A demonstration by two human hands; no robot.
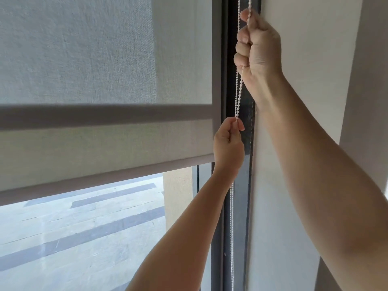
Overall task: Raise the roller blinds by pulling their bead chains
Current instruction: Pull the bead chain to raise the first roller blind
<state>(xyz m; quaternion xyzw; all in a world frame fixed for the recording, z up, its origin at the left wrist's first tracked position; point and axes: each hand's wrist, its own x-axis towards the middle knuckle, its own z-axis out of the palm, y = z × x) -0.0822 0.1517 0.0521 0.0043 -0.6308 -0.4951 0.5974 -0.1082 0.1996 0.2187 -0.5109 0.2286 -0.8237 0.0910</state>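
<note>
A grey woven roller blind (100,66) covers the upper window, and its bottom bar (105,181) slants across the glass about two thirds down. A white bead chain (238,95) hangs in two strands along the dark window frame at the blind's right edge. My right hand (259,47) is fisted on the chain high up, near the top of the view. Lower down, my left hand (228,143) pinches one strand between thumb and fingers. Below the left hand the chain runs on down past my forearm.
A dark vertical window frame (225,227) stands right of the blind. A pale wall (304,59) fills the right side, touching my right arm. Under the blind, bare glass (84,238) shows a paved surface with dark stripes and a tan column outside.
</note>
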